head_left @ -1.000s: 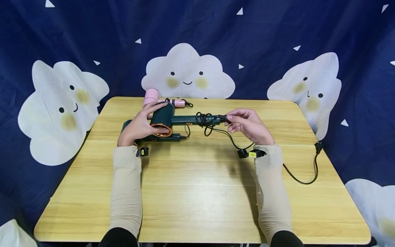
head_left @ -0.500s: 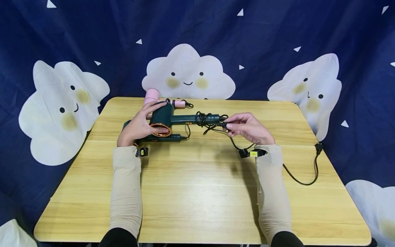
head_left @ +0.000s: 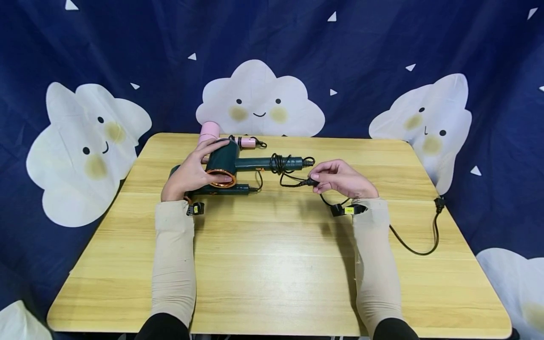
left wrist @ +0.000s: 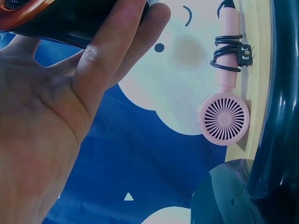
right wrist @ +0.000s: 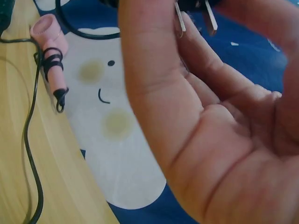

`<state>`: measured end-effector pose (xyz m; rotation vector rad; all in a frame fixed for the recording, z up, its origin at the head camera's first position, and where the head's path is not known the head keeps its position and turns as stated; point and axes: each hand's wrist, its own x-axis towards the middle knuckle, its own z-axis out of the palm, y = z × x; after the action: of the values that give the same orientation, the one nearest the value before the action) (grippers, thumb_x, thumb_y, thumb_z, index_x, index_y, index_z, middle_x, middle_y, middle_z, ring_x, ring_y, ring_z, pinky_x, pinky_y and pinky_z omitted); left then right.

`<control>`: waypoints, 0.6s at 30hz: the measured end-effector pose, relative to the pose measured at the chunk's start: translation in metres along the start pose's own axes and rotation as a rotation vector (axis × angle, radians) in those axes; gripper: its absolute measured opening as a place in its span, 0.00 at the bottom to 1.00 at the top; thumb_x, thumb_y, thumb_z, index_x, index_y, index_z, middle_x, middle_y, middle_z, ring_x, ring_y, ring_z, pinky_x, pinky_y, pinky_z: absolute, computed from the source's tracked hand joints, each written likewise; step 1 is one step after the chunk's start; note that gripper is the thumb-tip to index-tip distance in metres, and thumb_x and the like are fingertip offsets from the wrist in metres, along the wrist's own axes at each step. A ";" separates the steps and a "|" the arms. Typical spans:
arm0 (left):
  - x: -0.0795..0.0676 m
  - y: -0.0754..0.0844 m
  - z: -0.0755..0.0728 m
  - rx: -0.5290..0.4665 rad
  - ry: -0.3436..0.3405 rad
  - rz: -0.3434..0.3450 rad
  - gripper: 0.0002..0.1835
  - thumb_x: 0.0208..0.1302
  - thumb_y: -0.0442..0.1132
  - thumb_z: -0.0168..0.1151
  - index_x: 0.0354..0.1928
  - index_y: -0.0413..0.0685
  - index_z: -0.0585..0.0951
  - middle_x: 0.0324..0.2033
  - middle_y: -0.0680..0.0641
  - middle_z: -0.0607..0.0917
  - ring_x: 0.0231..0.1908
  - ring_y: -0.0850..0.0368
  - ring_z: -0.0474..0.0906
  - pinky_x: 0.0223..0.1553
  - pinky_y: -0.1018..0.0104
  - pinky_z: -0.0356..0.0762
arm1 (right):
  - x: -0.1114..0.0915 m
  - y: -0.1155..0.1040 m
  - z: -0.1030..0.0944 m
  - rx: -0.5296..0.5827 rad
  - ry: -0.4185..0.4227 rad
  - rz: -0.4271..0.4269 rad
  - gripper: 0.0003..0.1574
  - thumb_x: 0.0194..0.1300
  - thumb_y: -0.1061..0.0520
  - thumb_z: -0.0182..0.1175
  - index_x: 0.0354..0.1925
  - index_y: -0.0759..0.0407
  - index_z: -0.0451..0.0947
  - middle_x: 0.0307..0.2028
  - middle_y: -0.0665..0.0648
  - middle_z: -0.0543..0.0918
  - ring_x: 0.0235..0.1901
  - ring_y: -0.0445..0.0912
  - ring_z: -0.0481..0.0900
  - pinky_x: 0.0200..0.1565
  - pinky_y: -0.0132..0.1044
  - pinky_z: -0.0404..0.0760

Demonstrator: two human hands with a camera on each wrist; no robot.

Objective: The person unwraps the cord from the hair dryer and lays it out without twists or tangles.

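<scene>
Drawn clear of the handle (head_left: 255,164), a black two-pin plug (head_left: 307,182) is pinched in the right hand (head_left: 342,179); the left hand (head_left: 191,172) grips a dark-green hair dryer (head_left: 225,157), partly hiding another dark-green dryer (head_left: 231,190); a pink dryer (left wrist: 228,80) lies along the desk's (head_left: 272,274) far edge.

Wooden table (head_left: 272,278), pink hairdryer (head_left: 209,130), green hairdryer (head_left: 229,190), black cord (head_left: 418,253)

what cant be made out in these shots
Head view: much of the lower green dryer, behind the left hand.
Head view: part of the table cord, behind the right sleeve.
Left wrist view: most of the held green dryer, past the top edge.
Right wrist view: most of the plug, past the top edge.
</scene>
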<state>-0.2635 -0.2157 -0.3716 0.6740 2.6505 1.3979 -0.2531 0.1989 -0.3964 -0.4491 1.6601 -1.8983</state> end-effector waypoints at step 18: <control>0.000 0.000 0.000 -0.012 -0.005 0.024 0.49 0.46 0.38 0.80 0.72 0.57 0.67 0.74 0.46 0.60 0.66 0.42 0.64 0.66 0.39 0.65 | 0.010 0.021 -0.016 -0.141 0.103 0.091 0.22 0.64 0.66 0.64 0.54 0.76 0.75 0.42 0.51 0.88 0.44 0.44 0.85 0.52 0.37 0.83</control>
<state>-0.2631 -0.2158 -0.3714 0.7092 2.6368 1.4154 -0.2661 0.2043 -0.4209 -0.3303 1.8577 -1.7718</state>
